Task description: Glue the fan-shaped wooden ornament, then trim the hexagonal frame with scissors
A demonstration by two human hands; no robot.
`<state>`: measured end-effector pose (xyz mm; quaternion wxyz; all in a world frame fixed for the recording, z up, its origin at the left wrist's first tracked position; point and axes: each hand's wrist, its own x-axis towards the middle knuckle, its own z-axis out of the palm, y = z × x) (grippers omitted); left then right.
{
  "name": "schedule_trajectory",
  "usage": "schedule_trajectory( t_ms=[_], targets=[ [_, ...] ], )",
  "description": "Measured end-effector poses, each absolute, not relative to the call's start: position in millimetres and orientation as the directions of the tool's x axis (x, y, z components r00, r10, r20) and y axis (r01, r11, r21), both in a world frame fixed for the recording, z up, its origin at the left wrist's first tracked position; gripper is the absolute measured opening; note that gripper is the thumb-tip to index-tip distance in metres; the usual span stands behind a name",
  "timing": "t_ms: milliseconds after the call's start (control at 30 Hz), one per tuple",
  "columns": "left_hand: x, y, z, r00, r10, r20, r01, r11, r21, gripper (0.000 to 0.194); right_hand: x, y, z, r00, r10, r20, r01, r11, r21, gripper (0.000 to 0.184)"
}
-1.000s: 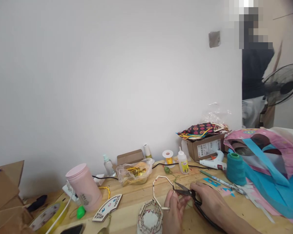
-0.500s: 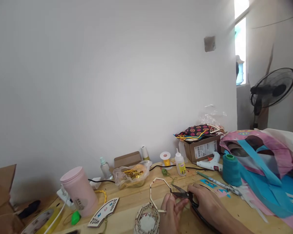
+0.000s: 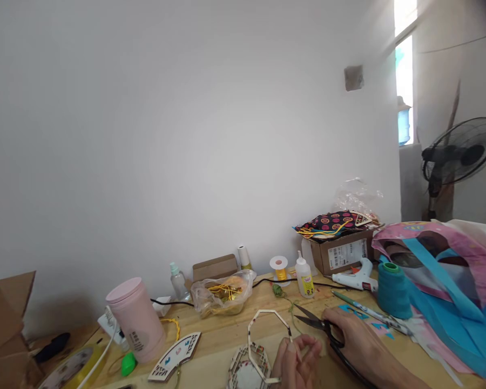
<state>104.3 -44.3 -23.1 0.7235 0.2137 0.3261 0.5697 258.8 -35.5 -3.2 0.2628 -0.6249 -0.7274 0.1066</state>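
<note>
Pinching with left hand an octagonal frame, angled up-left from the fingertips; gripping parted scissors in right hand, lower right.

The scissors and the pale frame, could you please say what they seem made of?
Scissors: probably metal, finish unclear, judging by slim dark blades tapering to points; the black handles may be plastic or coated metal.

Pale frame: likely thin wood, matte, given its light tan, flat, straight sides; card is possible.

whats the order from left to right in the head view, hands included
Cardboard box → pink tumbler → pump bottle → plastic bag → octagonal frame → left hand → right hand → teal thread → standing fan
</note>
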Motion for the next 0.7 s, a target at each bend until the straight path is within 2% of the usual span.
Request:
schedule_trajectory(
  t_ms=[167, 433, 600, 700],
  targets=[
    [109.3, -34.6, -12.6, 0.138, 0.966, -0.219, -0.634, 0.256, 0.729, 0.039, 254.0, -38.5, -5.9, -0.153, 0.941, 0.303, 0.841, 0.285, -0.459, 0.026],
    [109.6, -22.6, -26.8, 0.133, 0.957, -0.257, -0.642, 0.28, 0.713, 0.04, 254.6, -32.3, -12.7, -0.097, 0.966, 0.239, 0.898, 0.188, -0.398, 0.025],
    [107.9, -18.5, -33.5, 0.124, 0.957, -0.262, -0.675, 0.275, 0.685, 0.05, 251.2, -31.8, -10.4, -0.064, 0.978, 0.2, 0.919, 0.136, -0.371, 0.026],
    [110.7, -23.0, -33.3, 0.14, 0.962, -0.233, -0.679, 0.265, 0.684, 0.042, 251.1, -26.6, -8.5, -0.036, 0.984, 0.177, 0.923, 0.101, -0.372, 0.024]
  ],
)
